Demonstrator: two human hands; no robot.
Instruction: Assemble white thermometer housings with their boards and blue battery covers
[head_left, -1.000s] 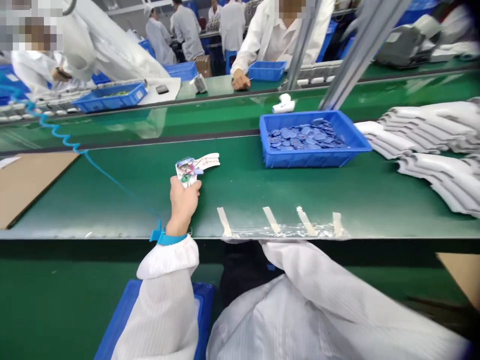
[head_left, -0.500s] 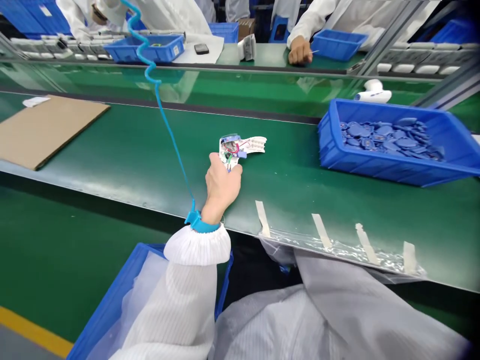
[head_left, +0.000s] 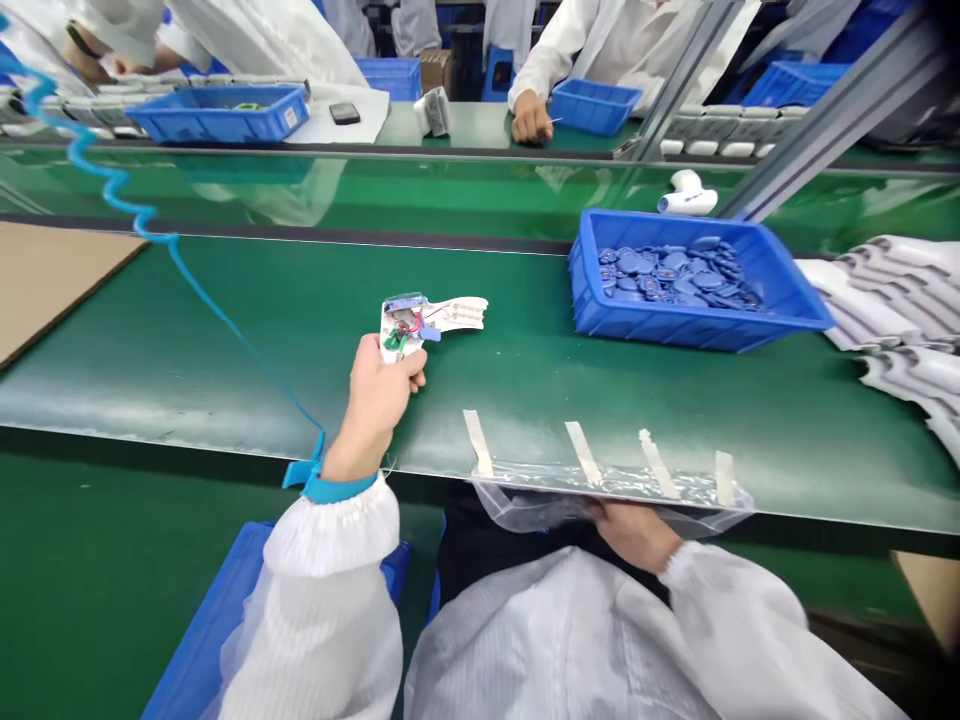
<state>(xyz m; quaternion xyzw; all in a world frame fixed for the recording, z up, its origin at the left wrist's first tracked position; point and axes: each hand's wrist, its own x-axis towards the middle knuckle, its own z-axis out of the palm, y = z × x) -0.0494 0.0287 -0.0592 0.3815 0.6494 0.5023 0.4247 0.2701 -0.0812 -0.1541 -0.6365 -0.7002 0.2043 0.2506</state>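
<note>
My left hand, with a blue strap round the wrist, is closed on a white gun-shaped housing half above the green bench. Coloured wires, a small circuit board and a blue part show inside its open head. The handle part points to the right. At the bench's front edge, my right hand reaches in under the clear plastic bag, whose rim is taped to the bench. The fingers of that hand are hidden by the edge and the bag.
A blue bin of blue oval parts stands right of the housing half. White shells are stacked beyond it. Cardboard lies at the left. A coiled blue cord runs to my wrist strap. A co-worker's hand rests across the line.
My right hand has come into view at the plastic bag by the front edge. The view has swung to the right, showing the white shells. My left hand still holds the housing half.
</note>
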